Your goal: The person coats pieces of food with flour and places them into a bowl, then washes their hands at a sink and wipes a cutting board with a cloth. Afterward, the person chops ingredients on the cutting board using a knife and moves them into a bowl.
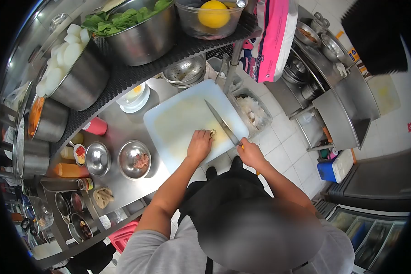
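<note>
A white cutting board (pixel 169 123) lies at the edge of the steel counter, its surface stained yellowish. My left hand (pixel 200 145) rests on the board with its fingers bent together against a small pale-brown piece of food (pixel 213 133), whose kind I cannot make out. In my right hand (pixel 252 154) is the handle of a kitchen knife (pixel 221 121). The long blade slants away over the board, to the right of the piece and pointing toward the far side. Whether the blade touches the board cannot be seen.
Left of the board stand a steel bowl with pinkish meat (pixel 142 160) and another steel bowl (pixel 97 159). A colander (pixel 184 71) sits behind the board. The overhead shelf (pixel 132 77) carries pots of leaves and white pieces. A plastic bin (pixel 253 109) stands right of the board.
</note>
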Demonstrator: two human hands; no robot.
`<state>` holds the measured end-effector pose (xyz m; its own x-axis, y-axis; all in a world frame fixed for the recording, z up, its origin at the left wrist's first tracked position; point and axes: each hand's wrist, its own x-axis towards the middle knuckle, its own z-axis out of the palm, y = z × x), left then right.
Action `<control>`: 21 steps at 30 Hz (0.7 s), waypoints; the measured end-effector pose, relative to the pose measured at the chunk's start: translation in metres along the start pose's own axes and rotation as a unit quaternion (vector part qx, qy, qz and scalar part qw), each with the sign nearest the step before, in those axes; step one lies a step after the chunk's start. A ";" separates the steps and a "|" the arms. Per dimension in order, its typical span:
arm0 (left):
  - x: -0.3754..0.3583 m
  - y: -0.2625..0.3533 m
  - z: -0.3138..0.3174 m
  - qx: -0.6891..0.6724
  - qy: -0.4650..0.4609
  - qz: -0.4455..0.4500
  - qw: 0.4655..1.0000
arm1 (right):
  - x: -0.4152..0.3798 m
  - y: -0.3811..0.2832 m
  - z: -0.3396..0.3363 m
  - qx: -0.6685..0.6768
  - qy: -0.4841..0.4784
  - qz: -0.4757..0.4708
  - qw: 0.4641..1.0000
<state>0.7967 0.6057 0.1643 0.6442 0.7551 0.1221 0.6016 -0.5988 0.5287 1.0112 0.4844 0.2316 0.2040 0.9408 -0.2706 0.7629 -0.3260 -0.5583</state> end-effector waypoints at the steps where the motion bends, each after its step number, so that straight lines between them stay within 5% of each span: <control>1: -0.001 0.003 -0.002 0.019 0.034 -0.003 0.999 | 0.001 -0.005 0.000 -0.010 -0.007 -0.012 1.000; 6: 0.005 0.020 -0.026 0.133 0.149 -0.028 0.979 | 0.006 -0.008 0.005 -0.042 -0.006 -0.036 0.998; 12: -0.003 0.013 0.004 0.037 0.109 0.013 0.993 | 0.001 -0.013 0.006 -0.124 -0.005 -0.036 0.992; 21: -0.010 0.030 0.005 0.035 0.184 0.002 0.982 | -0.004 -0.035 0.009 -0.162 -0.017 -0.084 0.983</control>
<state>0.8109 0.5793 0.1746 0.4391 0.7908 0.4265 0.6385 -0.6086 0.4711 0.9786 0.4911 0.2451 0.0418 0.9733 -0.2257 0.9404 -0.1146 -0.3202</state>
